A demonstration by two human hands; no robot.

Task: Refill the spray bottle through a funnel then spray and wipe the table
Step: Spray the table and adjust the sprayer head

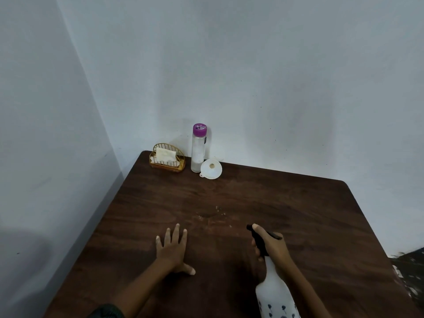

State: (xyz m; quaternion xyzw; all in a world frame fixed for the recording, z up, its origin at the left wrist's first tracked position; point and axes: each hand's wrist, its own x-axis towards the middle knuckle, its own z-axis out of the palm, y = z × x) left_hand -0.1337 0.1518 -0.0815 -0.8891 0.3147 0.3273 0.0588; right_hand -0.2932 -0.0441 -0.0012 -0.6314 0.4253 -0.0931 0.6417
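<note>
My right hand (271, 245) grips the black trigger head of a white spray bottle (274, 292) with dark flower prints, tilted with its nozzle toward the table's middle. My left hand (172, 249) rests flat on the dark wooden table (309, 214), fingers spread. A few small droplets (219, 213) glisten on the wood ahead of the nozzle. At the far left corner stand a clear bottle with a purple cap (198, 149) and a white funnel (211, 169) lying beside it, mouth facing me.
A gold wire holder with white napkins (167, 158) stands at the far left corner. Pale walls close off the table's left and far sides. Beyond the right edge lies a dark patterned floor (408, 271).
</note>
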